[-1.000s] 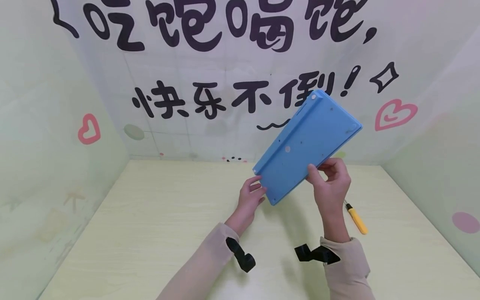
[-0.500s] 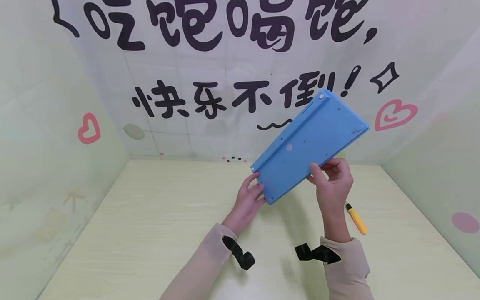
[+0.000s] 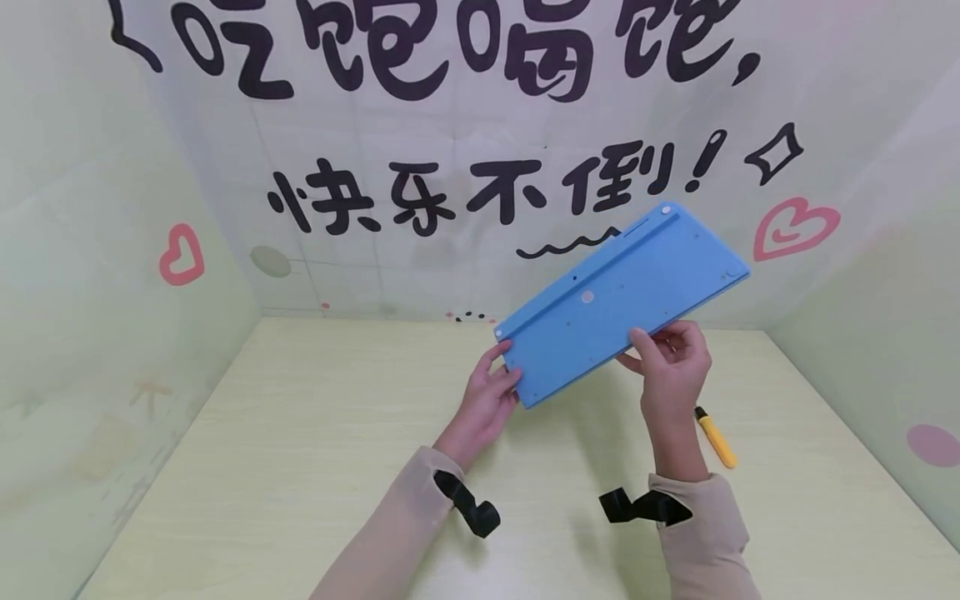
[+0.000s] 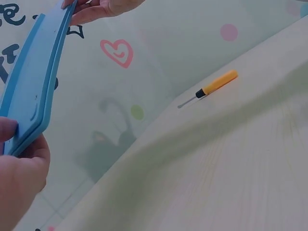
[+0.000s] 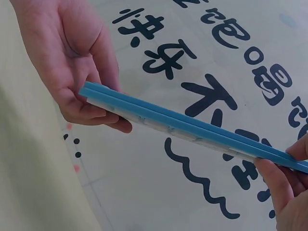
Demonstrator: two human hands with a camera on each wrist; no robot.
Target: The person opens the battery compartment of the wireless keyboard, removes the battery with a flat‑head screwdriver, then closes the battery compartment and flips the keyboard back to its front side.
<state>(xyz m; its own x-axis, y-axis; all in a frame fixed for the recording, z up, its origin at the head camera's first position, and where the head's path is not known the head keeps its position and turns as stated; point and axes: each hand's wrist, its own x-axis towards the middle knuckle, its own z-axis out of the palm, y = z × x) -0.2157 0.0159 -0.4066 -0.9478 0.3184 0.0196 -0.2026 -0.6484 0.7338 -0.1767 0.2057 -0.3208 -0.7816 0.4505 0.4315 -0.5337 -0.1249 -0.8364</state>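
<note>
The blue keyboard (image 3: 615, 304) was held up above the table (image 3: 300, 458), its underside facing the person and its right end higher than its left. The left hand (image 3: 483, 400) gripped its left short end, fingers spread over the corner area, and the right hand (image 3: 675, 375) pinched its lower long edge near the middle, thumb on the underside. A yellow-handled screwdriver (image 3: 717, 440) lay below and to the right of the keyboard. Holding it well probably called for a firm left grip, since its raised right end stuck out past both hands and could have swung or tipped. Any turn seemed best made slowly, both wrists together, so that it did not twist, with light fingers on the key side and the dotted underside left uncovered.
</note>
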